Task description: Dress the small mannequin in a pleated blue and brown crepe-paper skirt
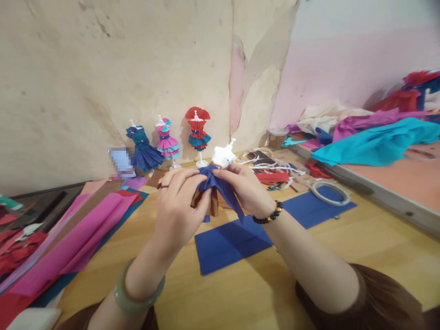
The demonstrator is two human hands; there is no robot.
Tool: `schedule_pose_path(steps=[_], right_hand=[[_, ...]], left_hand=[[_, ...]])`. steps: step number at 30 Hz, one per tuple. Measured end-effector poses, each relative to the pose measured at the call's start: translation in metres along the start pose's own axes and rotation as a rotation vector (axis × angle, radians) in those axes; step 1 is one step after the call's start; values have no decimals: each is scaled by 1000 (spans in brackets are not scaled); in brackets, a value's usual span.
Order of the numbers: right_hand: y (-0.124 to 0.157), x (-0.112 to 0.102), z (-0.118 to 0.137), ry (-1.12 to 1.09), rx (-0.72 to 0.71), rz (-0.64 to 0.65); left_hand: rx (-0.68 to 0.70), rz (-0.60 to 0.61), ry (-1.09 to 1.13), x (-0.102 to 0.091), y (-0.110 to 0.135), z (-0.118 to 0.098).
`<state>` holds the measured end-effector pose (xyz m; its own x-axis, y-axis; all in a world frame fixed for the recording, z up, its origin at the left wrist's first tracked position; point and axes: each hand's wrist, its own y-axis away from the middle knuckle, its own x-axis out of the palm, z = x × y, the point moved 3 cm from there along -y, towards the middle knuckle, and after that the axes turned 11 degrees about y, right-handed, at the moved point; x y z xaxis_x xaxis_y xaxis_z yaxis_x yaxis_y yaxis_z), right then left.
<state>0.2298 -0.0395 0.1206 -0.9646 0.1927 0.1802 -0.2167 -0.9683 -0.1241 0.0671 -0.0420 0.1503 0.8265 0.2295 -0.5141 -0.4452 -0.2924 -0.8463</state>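
Note:
Above the table, a small white dress form (223,156) tilts to the right between my hands. Blue crepe paper (225,188) wraps its waist and hangs down, with a brown pleated layer (213,204) beneath. My left hand (178,197) pinches the blue paper from the left, its fingers closed. With thumb and fingers, my right hand (249,185) grips the blue paper at the waist, close under the white torso. A long blue paper strip (230,247) lies flat on the table below my hands. Part of the dress form is hidden by paper and fingers.
Three dressed miniature forms (197,133) stand against the wall, beside a blurred phone (122,162). Coloured paper sheets (79,233) lie at left. A white tape ring (330,192) rests on blue paper at right. A raised surface (395,183) carries crumpled turquoise paper (378,140).

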Motion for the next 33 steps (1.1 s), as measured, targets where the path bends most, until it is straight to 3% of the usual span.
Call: schedule_pose_path(steps=[10,17,23,28,33], right_hand=[[3,1,5,-83,39,49],[1,-1,4,-101,19,22],[2,1,3,-17,-16,15],[0,-4,6,-40,-14,-8],[1,-5,8,54,-81,52]], left_hand=[[185,-6,-107,-4,4,-1],[48,-68,-26,-7,1,-2],[85,-18,-50,-4,2,2],[94,5,55,-6,-1,-2],[-60,-131,124,-14,-5,-3]])
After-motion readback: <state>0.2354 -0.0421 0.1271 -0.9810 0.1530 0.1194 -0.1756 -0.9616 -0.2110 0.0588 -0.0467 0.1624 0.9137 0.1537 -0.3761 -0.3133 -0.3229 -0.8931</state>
